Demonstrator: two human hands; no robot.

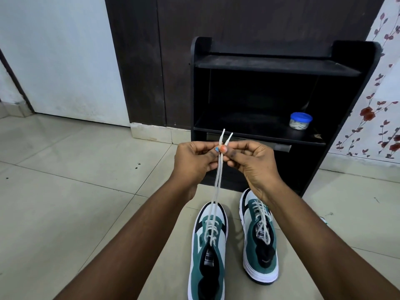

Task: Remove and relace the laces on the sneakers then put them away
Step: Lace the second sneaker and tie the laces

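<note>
Two green, white and black sneakers stand side by side on the floor, toes pointing away from me. The left sneaker (pixel 208 252) has its white lace (pixel 217 182) threaded through the lower eyelets, and both lace ends rise straight up. My left hand (pixel 194 161) and my right hand (pixel 253 163) are held together above the shoes, each pinching one lace end, with the two tips sticking up above the fingers. The right sneaker (pixel 259 239) is laced up to its tongue, partly behind my right wrist.
A black open shoe rack (pixel 359 87) stands just beyond the sneakers against a dark wooden door. A small blue-lidded tub (pixel 300 120) sits on its middle shelf. Pale floor tiles (pixel 75 191) spread to the left; flowered wallpaper is at right.
</note>
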